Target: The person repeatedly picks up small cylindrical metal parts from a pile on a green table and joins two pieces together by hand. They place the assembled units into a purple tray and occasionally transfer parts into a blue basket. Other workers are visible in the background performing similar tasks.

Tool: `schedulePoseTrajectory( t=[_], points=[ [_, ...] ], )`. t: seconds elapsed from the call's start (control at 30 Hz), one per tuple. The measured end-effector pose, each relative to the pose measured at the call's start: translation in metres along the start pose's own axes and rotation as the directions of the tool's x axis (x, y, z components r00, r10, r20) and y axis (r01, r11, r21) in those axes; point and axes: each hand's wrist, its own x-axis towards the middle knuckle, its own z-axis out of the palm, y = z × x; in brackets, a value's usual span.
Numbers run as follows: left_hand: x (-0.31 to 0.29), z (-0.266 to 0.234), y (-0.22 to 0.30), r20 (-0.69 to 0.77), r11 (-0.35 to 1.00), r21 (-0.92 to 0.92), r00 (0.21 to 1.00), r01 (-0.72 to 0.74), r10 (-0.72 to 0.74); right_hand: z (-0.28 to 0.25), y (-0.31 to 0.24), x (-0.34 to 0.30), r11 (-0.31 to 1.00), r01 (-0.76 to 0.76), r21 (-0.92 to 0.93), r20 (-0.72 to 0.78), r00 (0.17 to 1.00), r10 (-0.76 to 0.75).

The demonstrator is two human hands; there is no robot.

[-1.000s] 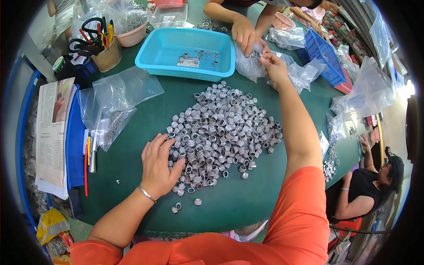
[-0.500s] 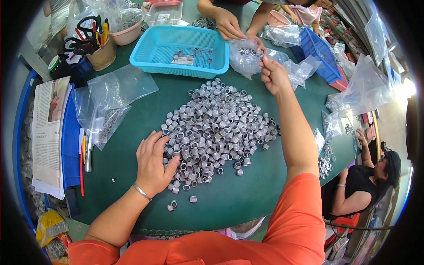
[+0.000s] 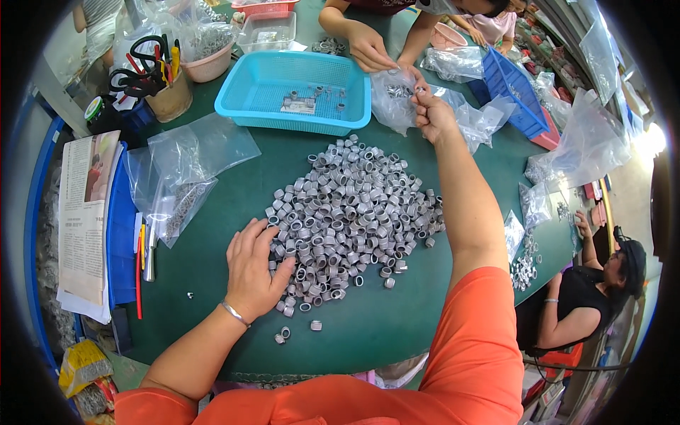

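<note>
The pile of grey metal rings [image 3: 354, 212] lies on the green tabletop [image 3: 191, 265], just right of the left hand [image 3: 256, 270], which is palm down, fingers loosely spread against the pile's edge and gripping nothing. Beyond the pile, the right hand [image 3: 433, 117] has its fingers curled together beside a clear plastic bag [image 3: 392, 103] and a co-worker's hands [image 3: 372, 51]; whether it grasps anything cannot be told. The bag's contents are blurred by its film, and the co-worker's head is cut off above.
</note>
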Motion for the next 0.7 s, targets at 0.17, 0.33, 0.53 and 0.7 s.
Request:
schedulePoseTrajectory(
  t=[0.17, 0.33, 0.53, 0.7],
  points=[
    [0.001, 0.000, 0.000, -0.001, 1.000, 0.001, 1.000, 0.000, 0.000, 0.004, -0.009, 0.005, 0.991, 0.023, 0.130, -0.053, 0.998, -0.016],
    [0.002, -0.003, 0.002, 0.002, 1.000, 0.026, 1.000, -0.002, 0.001, 0.013, -0.006, 0.019, 0.990, 0.011, -0.144, -0.071, 0.997, -0.021],
    [0.002, -0.002, 0.003, 0.007, 1.000, 0.030, 1.000, 0.004, -0.004, 0.020, 0.025, 0.058, 0.361, 0.189, -0.913, -0.039, 0.842, -0.537],
    [0.000, 0.000, 0.002, -0.007, 1.000, 0.028, 1.000, -0.008, 0.008, 0.021, 0.018, 0.054, 0.435, 0.226, -0.871, -0.037, 0.855, -0.518]
  ],
)
